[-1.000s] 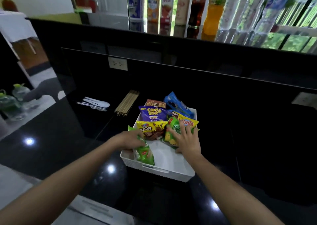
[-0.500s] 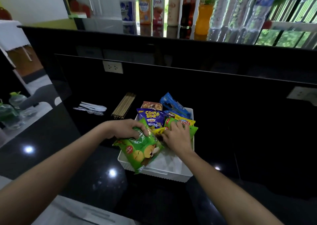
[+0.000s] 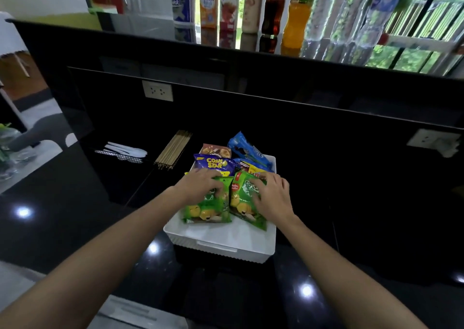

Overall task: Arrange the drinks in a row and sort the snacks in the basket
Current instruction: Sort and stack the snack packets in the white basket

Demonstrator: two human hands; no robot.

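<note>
A white basket stands on the black counter and holds several snack packs. Two green snack bags lie side by side at its front. My left hand grips the top of the left green bag. My right hand presses on the right green bag. Behind them are a purple Corn Star bag, a brown chocolate pack and a blue cookie pack. Drinks stand in a row on the raised ledge: cartons, a cola bottle, an orange bottle and clear water bottles.
Wooden skewers and white plastic cutlery lie left of the basket. Wall sockets sit on the black back panel. A glass vessel stands at the far left edge.
My left hand lifted the green bag from the basket's left side and laid it flat at the front. My right hand slid the other green bag beside it.
</note>
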